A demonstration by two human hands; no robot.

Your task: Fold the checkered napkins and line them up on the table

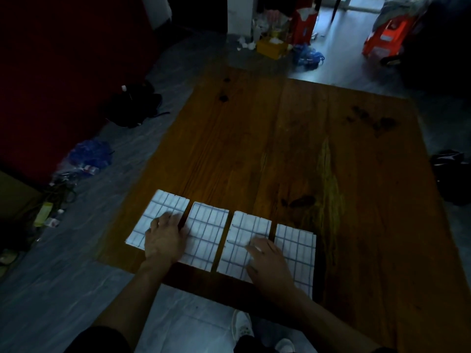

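Several folded white napkins with a blue check lie side by side in a row along the near edge of the wooden table. From the left they are the first napkin, the second, the third and the fourth. My left hand rests flat across the first and second napkins, fingers spread. On the third napkin lies my right hand, fingers straight, its edge reaching the fourth.
The far part of the table is bare wood with dark stains. On the floor lie a blue bag and a black bag at left, a yellow box and an orange stool beyond. My white shoes show below.
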